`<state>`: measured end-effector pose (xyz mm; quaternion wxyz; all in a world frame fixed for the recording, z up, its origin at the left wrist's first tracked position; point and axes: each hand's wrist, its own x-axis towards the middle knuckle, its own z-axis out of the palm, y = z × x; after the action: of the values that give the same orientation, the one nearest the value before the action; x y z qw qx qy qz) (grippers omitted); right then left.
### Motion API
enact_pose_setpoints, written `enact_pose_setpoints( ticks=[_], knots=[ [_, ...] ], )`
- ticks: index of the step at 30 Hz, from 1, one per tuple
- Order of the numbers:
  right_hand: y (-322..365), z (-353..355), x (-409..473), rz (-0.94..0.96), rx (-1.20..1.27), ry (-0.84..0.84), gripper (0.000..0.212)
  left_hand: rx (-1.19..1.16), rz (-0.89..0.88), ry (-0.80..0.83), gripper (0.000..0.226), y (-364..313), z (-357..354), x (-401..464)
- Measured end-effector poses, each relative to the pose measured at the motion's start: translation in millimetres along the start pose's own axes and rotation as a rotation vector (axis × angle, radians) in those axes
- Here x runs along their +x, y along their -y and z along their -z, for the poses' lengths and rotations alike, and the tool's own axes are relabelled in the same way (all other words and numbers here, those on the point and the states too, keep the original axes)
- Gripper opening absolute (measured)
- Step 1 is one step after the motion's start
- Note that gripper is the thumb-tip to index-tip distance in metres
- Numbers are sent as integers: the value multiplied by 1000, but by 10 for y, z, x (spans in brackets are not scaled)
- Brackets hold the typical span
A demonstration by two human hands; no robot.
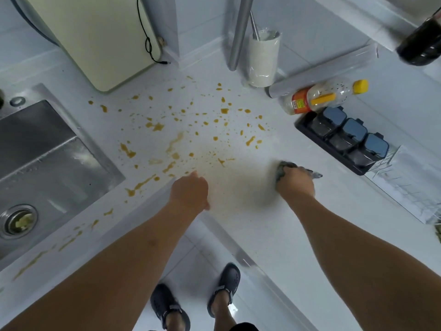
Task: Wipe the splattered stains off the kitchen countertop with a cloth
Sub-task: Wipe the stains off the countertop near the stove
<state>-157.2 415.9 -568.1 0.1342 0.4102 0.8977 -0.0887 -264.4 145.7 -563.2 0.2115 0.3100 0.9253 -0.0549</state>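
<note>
Head cam, looking straight down at a white kitchen countertop point(250, 225) w/ yellow-brown stains point(181, 120) splattered all over the middle and trailing along the front edge by the sink point(43, 149). Closer to the hands there's a smeared, hazy patch, more of a film than drops.

Right hand point(296, 181) is clenched down on a grey cloth point(285, 166), pressing it to the counter just right of the smeared patch. Most of the cloth is buried under the hand, only a bunched bit at the fingers and a corner sticking out right are visible, so can't say how it's folded.

Left hand point(189, 189) holds nothing. Fingers curl under w/ one poking fwd at the edge of the splatter. Can't tell if it actually touches the counter or just hovers.

Other stuff: cream appliance point(100, 39) at the back, top cut off, black cable point(146, 41) dangling down it. White cup point(263, 59) wrapped in plastic w/ a metal handle in it. A yellow-capped bottle point(327, 96) lying on its side, label too blurry to read, touching a clear roll point(322, 70) behind it. Black tray of blue-lidded seasoning boxes point(346, 137), contents not visible. Wire rack point(405, 185) cut off at right. Dark blurry thing top right, no idea. Sandals point(198, 297) on the floor below.
</note>
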Motion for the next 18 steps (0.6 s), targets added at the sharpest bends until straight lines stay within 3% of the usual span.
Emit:
enact_pose_setpoints(
  ticks=[3, 7, 11, 13, 18],
  knots=[
    [214, -85, -144, 8, 118, 7, 37, 33, -4, 10, 55, -37, 25, 18],
    [905, -316, -517, 277, 214, -60, 35, 31, -14, 22, 41, -42, 69, 29],
    [1290, -439, -738, 504, 158, -53, 32, 72, -21, 20, 32, -77, 102, 15],
    [1132, -417, -677, 446, 182, -38, 38, 68, -17, 28, 34, -65, 91, 29],
    [102, -133, -199, 88, 100, -66, 49, 47, -10, 53, 40, -60, 119, 58]
  ],
)
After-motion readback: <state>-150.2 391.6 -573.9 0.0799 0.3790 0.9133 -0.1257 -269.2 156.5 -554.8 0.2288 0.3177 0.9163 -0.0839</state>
